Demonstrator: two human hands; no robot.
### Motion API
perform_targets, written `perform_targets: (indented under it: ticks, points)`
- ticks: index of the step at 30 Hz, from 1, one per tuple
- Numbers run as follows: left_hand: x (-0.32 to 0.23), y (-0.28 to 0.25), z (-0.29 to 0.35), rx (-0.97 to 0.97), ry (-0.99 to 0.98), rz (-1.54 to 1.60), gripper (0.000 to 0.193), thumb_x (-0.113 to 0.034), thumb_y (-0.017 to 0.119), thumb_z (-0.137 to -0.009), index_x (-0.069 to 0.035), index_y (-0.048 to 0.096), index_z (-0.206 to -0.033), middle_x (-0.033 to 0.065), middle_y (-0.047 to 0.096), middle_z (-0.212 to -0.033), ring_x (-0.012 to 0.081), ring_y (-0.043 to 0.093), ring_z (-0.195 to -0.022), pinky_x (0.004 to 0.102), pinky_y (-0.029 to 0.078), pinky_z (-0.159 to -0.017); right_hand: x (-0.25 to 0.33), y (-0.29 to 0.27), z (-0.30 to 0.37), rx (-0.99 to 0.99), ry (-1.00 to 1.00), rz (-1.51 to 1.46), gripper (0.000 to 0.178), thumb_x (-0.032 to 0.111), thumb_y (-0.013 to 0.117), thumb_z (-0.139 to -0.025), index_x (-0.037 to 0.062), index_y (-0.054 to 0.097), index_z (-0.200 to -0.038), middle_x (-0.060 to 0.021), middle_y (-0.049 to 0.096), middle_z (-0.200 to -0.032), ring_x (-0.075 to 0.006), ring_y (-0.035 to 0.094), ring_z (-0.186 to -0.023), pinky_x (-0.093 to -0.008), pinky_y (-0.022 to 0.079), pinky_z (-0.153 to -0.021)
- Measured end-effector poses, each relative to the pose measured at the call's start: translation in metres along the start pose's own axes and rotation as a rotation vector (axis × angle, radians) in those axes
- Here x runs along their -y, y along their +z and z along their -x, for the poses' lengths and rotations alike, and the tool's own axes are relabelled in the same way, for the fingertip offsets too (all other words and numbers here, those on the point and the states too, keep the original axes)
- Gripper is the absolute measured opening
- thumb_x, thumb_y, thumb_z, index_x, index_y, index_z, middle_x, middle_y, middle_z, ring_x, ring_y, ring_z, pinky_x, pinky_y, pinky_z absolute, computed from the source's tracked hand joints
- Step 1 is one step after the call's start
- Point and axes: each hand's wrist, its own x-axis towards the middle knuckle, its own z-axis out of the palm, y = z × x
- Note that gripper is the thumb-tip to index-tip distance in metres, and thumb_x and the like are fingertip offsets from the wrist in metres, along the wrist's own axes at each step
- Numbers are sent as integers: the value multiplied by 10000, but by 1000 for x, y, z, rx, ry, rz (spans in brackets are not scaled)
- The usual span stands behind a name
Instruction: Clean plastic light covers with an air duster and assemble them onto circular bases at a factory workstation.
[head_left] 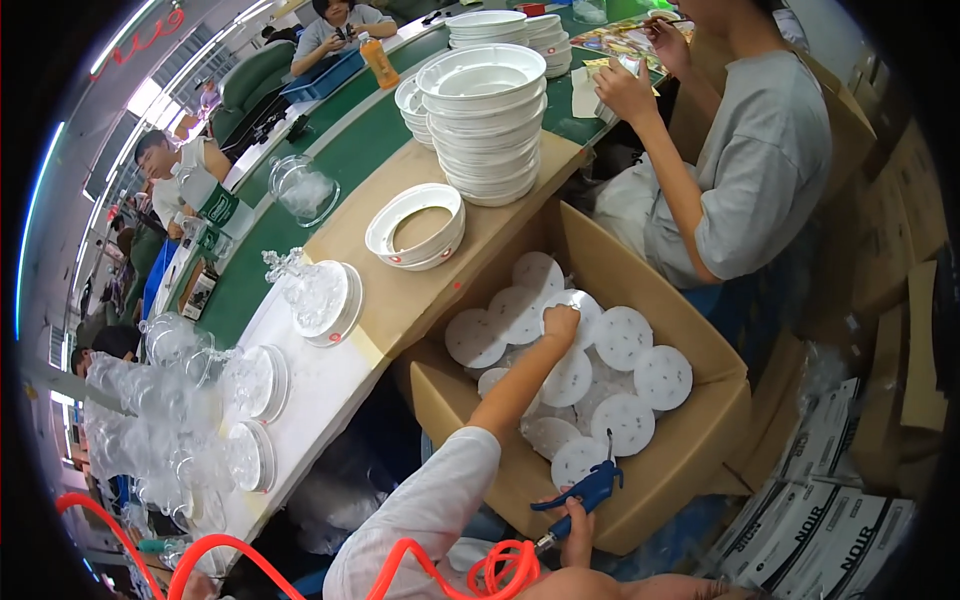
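Note:
My left hand (562, 321) reaches into a large open cardboard box (690, 440), its fingers closed at the edge of a white round disc (585, 312). More white discs (622, 424) with small dark marks lie overlapping inside the box. Low by the box's near wall, my right hand (577, 535) grips a blue air blow gun (596, 486) with a thin nozzle pointing up. A coiled red-orange air hose (500, 568) trails from the gun toward the left.
Left of the box, a table carries a tall stack of white round rims (483, 130), a separate white ring (416, 226) and plastic-wrapped round pieces (328, 303). Clear plastic-covered items (150, 420) crowd its left end. A co-worker (750, 150) sits beyond the box; cartons (800, 530) stand at right.

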Motion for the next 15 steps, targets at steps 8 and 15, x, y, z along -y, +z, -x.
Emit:
perform_targets:
  ticks: [8, 15]
  points:
    - [1, -7, 13, -26, 11, 76, 119, -79, 554, -724, -101, 668, -744, 82, 648, -793, 198, 624, -806, 346, 493, -622, -4, -6, -3, 17, -4, -36, 373, 177, 498, -844, -77, 419, -1107, -187, 581, -906, -266, 593, -860, -360, 441, -850]
    - [-4, 5, 15, -25, 401, -515, 175, -149, 515, -767, -79, 675, -778, 104, 626, -786, 252, 597, -752, 439, 442, -640, 1, -3, -1, 28, 0, -8, 360, 167, 485, -853, -72, 425, -1115, -172, 600, -904, -246, 597, -861, -339, 432, -854]
